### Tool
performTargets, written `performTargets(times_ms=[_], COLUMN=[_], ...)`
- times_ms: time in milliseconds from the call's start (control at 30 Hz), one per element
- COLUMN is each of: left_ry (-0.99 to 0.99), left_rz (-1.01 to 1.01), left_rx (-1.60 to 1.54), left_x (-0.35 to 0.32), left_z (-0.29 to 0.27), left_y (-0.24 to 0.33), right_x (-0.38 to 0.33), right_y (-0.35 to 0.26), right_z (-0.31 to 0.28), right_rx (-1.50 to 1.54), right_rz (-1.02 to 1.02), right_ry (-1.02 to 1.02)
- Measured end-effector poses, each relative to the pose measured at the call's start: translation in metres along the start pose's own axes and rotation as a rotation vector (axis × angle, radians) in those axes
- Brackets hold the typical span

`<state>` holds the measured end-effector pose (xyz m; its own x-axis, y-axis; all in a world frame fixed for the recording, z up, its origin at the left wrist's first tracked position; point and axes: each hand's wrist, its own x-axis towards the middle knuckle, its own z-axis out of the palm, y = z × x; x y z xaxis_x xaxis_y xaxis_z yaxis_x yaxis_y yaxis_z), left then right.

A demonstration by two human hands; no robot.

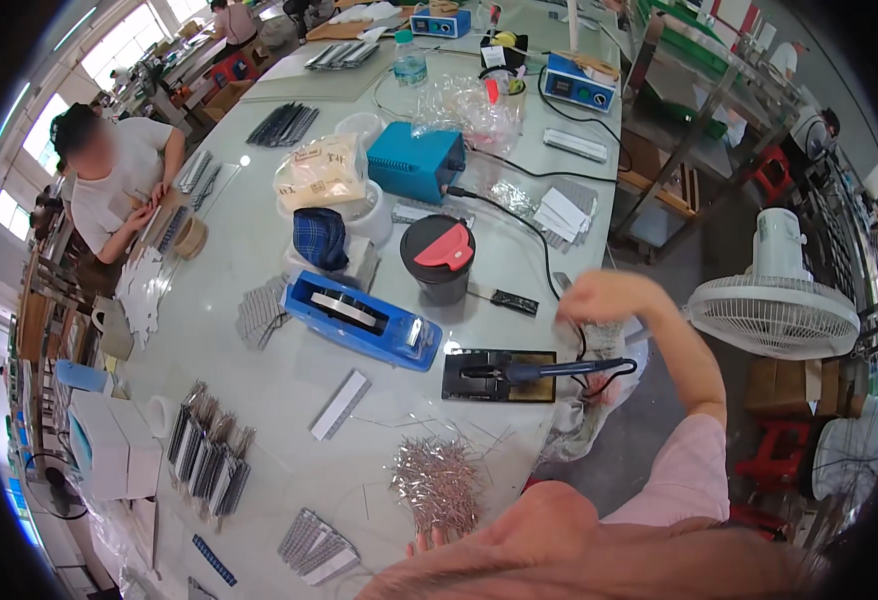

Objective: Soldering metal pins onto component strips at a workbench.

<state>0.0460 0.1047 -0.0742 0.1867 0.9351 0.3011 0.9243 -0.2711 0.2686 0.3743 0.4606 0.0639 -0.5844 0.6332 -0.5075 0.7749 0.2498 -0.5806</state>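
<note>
My left hand point(434, 541) is mostly hidden by my head and hair. Its fingertips show slightly apart, flat at the near edge of a heap of thin metal wire leads point(437, 480). On the right, my right hand point(604, 298) hovers by the table's edge with bent fingers, blurred by motion; whether it holds anything is unclear. Beneath it lie a black cable and small shiny pieces. Close by, a soldering iron point(549, 370) with a dark handle rests on a black stand point(469, 388). A blue tape dispenser point(364, 318) sits left of the stand.
A black tumbler point(439, 262) with a red lid and a teal box point(416, 163) stand farther back. Bundled strips with leads point(209, 455) and fanned strips point(319, 545) lie left. A white fan point(774, 300) stands right. A co-worker point(119, 185) sits at the far left.
</note>
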Motion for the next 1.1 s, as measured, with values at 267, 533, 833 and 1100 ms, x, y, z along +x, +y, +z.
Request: performTargets(times_ms=[267, 533, 833, 1100], left_ry=[0.027, 0.053, -0.028, -0.068], left_rz=[-0.128, -0.292, -0.329, -0.385], left_rx=[-0.136, -0.234, -0.415, -0.580], left_x=[0.024, 0.049, 0.062, 0.079], left_z=[0.022, 0.030, 0.034, 0.041], left_y=[0.010, 0.000, -0.016, -0.018], right_x=[0.174, 0.253, 0.233, 0.185], right_y=[0.120, 0.138, 0.159, 0.108], right_z=[-0.192, -0.242, -0.254, -0.280], right_rx=[-0.366, -0.336, -0.503, -0.514], right_rz=[0.200, 0.496, 0.270, 0.327], right_ry=[0.977, 1.005, 0.887, 1.104])
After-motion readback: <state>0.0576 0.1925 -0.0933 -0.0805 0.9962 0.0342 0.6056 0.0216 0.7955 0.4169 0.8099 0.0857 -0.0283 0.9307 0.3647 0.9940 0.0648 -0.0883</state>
